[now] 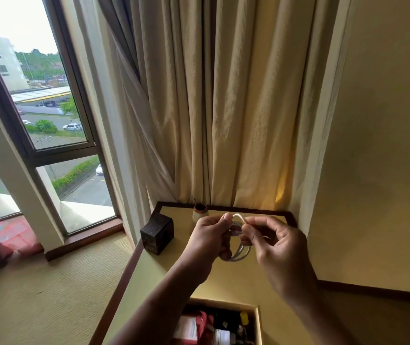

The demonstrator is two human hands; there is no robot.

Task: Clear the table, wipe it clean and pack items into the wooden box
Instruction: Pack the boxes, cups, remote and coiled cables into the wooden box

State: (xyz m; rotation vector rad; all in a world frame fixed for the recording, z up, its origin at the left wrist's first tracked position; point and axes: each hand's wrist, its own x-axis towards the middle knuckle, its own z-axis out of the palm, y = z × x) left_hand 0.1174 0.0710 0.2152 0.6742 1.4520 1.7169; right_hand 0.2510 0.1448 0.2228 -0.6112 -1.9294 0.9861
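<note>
Since the cable [245,253] is thin, white and limp, expect it to weigh next to nothing and to spring out of its loops the moment you slacken.

- Handling: soft, bends freely, and looks smooth enough to slide through dry fingers. Not fragile along its length. A plug end seems to sit inside the coil, though it is too blurred to be sure.
- Where to hold: across the bundled loops, all strands caught together. A loose end alone gives no control over the coil.
- Left hand [208,240]: fingers curled round the near side of the coil, thumb on top, gripping the loops.
- Right hand [278,247]: thumb and forefinger pinch a strand at the top of the coil. The other fingers are half curled and hold nothing.
- Position: the cable hangs between your two hands, touching both, lifted above the table [164,282] and not resting on it.
- The box [257,319] lies below and nearer to you, open, with items already in it.
- On the table beyond your hands: a dark cube [158,234] at the left edge and a small pot [200,211] at the back.
- Judgement: one wrap or tuck would probably keep the coil tidy in the box.
</note>
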